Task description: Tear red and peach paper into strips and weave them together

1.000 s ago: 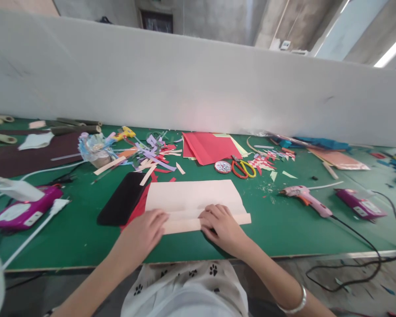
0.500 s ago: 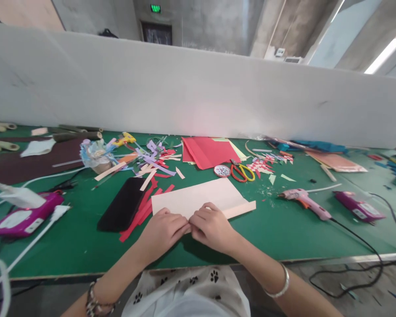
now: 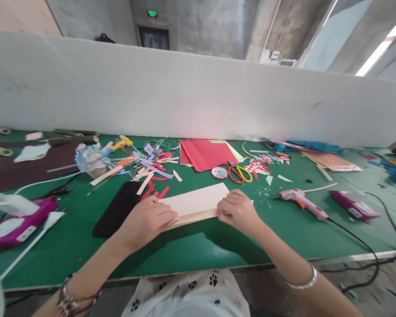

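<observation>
A pale cream sheet of paper lies in front of me with a folded strip along its near edge. My left hand is closed on the left end of that fold, and my right hand is closed on its right end. Between the hands the near edge sits slightly above the table and casts a shadow. Fingertips of both hands are partly hidden behind the fold. Left of the paper are red paper strips and a black phone, partly covered by my left forearm.
On the green table lie red paper sheets, scissors, a round tin of small beads and coloured paper scraps. A pink glue gun and a purple power strip with cables are at right. A white partition stands behind.
My hands have moved apart from the middle of the near edge to its two ends. The folded strip now shows between them, and the sheet looks shorter front to back.
</observation>
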The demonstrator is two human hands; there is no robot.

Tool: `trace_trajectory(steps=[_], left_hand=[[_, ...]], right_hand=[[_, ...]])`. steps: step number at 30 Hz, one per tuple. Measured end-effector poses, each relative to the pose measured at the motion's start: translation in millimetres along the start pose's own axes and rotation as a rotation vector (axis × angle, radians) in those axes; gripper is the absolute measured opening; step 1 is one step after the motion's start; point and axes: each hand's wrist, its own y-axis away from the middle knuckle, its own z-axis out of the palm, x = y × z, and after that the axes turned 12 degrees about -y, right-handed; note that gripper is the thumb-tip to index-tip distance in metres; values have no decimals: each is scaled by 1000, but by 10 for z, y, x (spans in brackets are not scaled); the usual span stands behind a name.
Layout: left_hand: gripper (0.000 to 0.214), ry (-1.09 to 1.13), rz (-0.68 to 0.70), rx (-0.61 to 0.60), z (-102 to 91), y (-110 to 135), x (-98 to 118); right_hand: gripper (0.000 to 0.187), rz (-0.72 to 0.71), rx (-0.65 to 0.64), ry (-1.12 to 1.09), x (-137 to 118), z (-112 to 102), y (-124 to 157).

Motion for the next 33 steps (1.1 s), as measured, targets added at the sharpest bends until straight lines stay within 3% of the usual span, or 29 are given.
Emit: trace_trajectory(steps=[8,10,13,15,18,21,25,30,33], left_hand=[[28,-36,-31,6,-271,149,-330],[29,-67,-55,50,-346,170,-386],[27,-126,-31,96,-418,131,-392],[25,-157,2,117,-440,75,-362],[26,-180,34,122,-464,19,-340],[29,-244,34,95,-498,7,-353],[18,-464,59,104,-483,-85,-240],[18,-473,169,95,-266,-364,112],[20,-543,206,133,-152,-488,208]], right_hand=[[18,147,-22,144,539,-484,500],[16,196,48,173,570,-606,553],[13,228,250,138,393,-703,426],[12,175,289,90,185,-691,231],[24,98,71,47,-73,-590,-73],[14,51,-62,13,-162,-460,-258],[27,-4,-78,23,-195,-329,-360],[31,-92,-92,36,-326,-231,-462],[35,-92,-83,-19,-342,-209,-484]])
